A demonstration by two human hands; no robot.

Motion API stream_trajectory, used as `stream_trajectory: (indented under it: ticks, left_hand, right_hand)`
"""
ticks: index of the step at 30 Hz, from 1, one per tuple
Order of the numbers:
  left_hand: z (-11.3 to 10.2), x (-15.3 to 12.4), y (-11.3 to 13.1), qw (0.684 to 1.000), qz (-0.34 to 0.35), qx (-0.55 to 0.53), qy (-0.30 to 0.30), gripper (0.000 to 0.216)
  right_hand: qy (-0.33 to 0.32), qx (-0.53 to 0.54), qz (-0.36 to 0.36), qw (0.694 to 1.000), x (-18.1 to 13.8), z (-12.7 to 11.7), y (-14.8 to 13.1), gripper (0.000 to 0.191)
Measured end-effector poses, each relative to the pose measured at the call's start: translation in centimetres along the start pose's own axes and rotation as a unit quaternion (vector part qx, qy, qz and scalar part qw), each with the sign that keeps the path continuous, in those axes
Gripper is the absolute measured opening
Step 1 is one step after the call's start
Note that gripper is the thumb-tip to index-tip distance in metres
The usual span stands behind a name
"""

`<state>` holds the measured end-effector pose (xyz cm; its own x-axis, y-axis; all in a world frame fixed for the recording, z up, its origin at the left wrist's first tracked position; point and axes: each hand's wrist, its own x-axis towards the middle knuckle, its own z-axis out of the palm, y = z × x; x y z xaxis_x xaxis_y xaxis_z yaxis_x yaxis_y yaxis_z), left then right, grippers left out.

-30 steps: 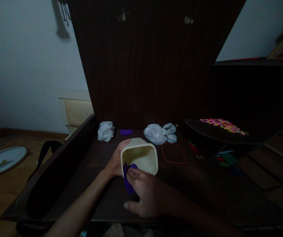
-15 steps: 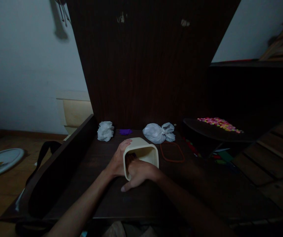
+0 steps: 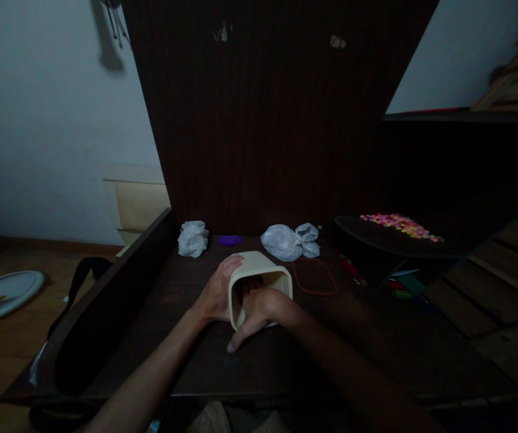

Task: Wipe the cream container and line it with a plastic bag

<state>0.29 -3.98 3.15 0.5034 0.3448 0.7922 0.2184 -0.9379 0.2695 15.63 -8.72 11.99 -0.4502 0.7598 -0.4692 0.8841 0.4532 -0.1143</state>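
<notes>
Both hands, left (image 3: 216, 294) and right (image 3: 259, 310), are bare, forearms unsleeved.

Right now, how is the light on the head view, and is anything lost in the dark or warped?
Head view: dim and underexposed; the cream tub and two white bags stand out, the dark table and back panel swallow detail. Right hand has its fingers inside the tub, hidden in shadow; left hand is clear on the tub's side. Wide-angle bend at the edges; little blur.

no readable text, labels or numbers anywhere
</notes>
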Motion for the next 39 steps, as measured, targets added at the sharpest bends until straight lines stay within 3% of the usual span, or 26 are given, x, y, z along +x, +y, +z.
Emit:
stream_trajectory:
  ticks: [5, 9, 14, 18, 22, 26, 29, 33, 39]
  left_hand:
    - [-0.2, 0.0, -0.4, 1.0, 0.013, -0.013, 0.002, 0.114]
    - [-0.2, 0.0, -0.7, 1.0, 0.005, -0.012, -0.001, 0.115]
    - [-0.4, 0.2, -0.4, 1.0, 0.005, -0.005, -0.01, 0.114]
    - [-0.4, 0.2, -0.3, 1.0, 0.0, 0.001, -0.004, 0.112]
    - [-0.3, 0.1, -0.6, 1.0, -0.008, 0.013, 0.004, 0.116]
    - [-0.1, -0.1, -0.9, 1.0, -0.017, 0.024, 0.008, 0.115]
    - [0.0, -0.2, -1.0, 1.0, -0.012, 0.024, 0.011, 0.116]
    - [0.0, -0.3, -1.0, 1.0, -0.017, -0.002, 0.024, 0.105]
    - [0.0, -0.2, -0.4, 0.999, -0.033, -0.007, 0.023, 0.104]
  right_hand:
    - [-0.047, 0.019, -0.011, 0.999, 0.1, -0.1, 0.8, 0.135]
    - [0.004, -0.027, 0.015, 1.0, -1.5, 0.5, 0.5, 0.133]
    - [0.044, -0.085, 0.006, 0.995, -4.5, 1.5, -0.4, 0.117]
    - [0.09, -0.095, 0.005, 0.991, -6.5, 3.2, -0.6, 0.103]
    - [0.157, -0.08, 0.028, 0.984, -8.2, 4.4, -0.6, 0.1]
    - [0.133, -0.099, 0.003, 0.986, -9.2, 3.7, -1.2, 0.096]
    - [0.108, -0.081, -0.024, 0.991, -9.0, 2.8, -2.4, 0.096]
    - [0.132, -0.023, -0.075, 0.988, -7.3, 2.6, -3.8, 0.098]
    - [0.111, 0.011, -0.108, 0.988, -2.9, 1.6, -2.1, 0.093]
